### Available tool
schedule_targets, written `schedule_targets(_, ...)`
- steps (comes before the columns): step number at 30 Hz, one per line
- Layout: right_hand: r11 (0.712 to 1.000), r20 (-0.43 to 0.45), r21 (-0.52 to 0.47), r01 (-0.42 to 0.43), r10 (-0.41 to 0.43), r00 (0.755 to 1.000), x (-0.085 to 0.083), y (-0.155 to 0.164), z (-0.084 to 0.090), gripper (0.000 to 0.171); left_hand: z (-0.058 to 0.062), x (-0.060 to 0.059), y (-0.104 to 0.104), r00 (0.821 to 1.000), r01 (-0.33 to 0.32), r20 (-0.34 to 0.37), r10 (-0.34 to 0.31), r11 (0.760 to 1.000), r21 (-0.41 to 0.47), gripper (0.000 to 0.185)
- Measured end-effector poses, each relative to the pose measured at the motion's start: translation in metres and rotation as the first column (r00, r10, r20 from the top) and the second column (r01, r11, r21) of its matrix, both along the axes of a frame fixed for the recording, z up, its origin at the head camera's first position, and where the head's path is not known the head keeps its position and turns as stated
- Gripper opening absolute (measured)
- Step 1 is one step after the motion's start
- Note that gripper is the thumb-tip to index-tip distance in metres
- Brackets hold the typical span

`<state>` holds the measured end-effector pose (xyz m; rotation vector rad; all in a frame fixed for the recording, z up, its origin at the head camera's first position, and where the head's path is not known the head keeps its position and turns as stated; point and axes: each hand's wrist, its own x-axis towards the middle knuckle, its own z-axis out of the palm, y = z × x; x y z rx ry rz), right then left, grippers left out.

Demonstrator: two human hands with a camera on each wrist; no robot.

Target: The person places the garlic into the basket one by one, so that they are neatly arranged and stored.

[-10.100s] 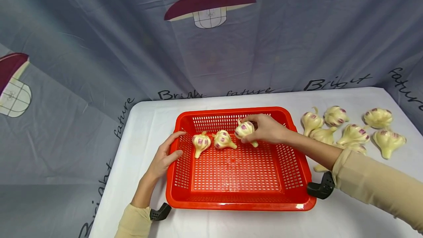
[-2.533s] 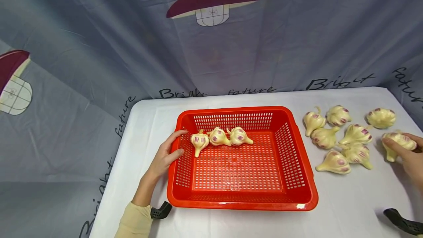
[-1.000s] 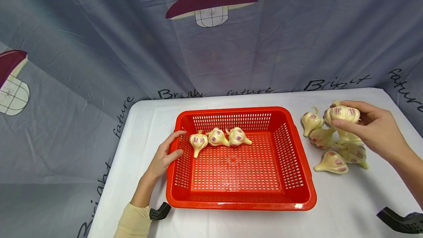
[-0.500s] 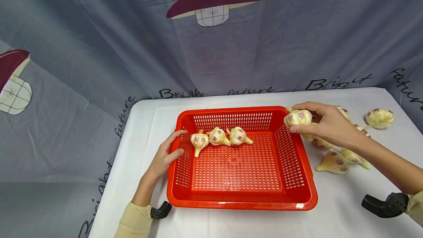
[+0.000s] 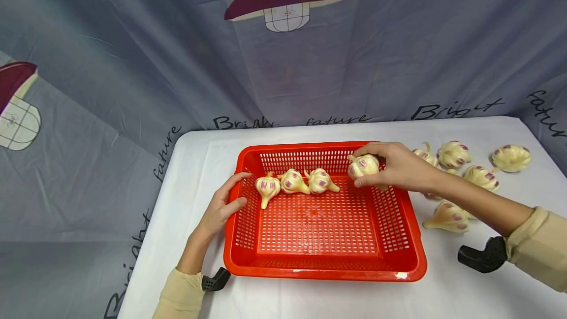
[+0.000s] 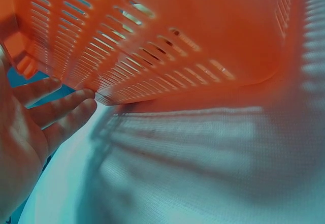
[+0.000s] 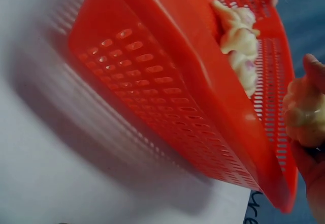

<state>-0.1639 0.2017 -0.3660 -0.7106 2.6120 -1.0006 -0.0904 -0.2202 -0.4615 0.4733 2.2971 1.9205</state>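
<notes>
The right hand point(image 5: 396, 166) pinches a garlic bulb point(image 5: 363, 167) over the red basket point(image 5: 325, 274) (three other bulbs point(image 5: 293, 181) lie inside); the left hand point(image 5: 220, 207), fingers apart, touches its rim

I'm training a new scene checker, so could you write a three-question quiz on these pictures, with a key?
1. Which hand holds a garlic bulb?
2. True or false: the left hand is at the right end of the red basket, as seen in the head view.
3. Not counting the held one, how many bulbs lie inside the basket?
a) one
b) three
c) six

Key:
1. The right hand.
2. False; it is at the left end.
3. b) three.
</notes>
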Motion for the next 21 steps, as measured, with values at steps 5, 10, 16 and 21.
schedule_targets(5, 0.994, -0.052, 0.026, -0.11, 0.111, 0.992, -0.008, -0.011, -0.013, 0.056, 0.0, 0.0, 0.0, 1.0, 0.004, 0.004, -0.004, 1.0, 0.01, 0.054)
schedule_targets(10, 0.98, -0.067, 0.088, -0.177, 0.183, 0.981, -0.012, -0.021, -0.025, 0.055, 0.001, 0.0, -0.001, 1.0, 0.007, 0.014, -0.008, 1.0, 0.023, 0.054)
schedule_targets(16, 0.967, -0.093, 0.155, -0.203, 0.219, 0.971, -0.016, -0.031, -0.033, 0.053, 0.002, 0.0, 0.0, 1.0, -0.001, 0.017, 0.001, 1.0, 0.013, 0.054)
schedule_targets(21, 0.948, -0.113, 0.25, -0.197, 0.231, 0.966, -0.016, -0.037, -0.041, 0.051, 0.002, 0.001, 0.001, 1.0, 0.0, 0.019, 0.0, 1.0, 0.013, 0.054)
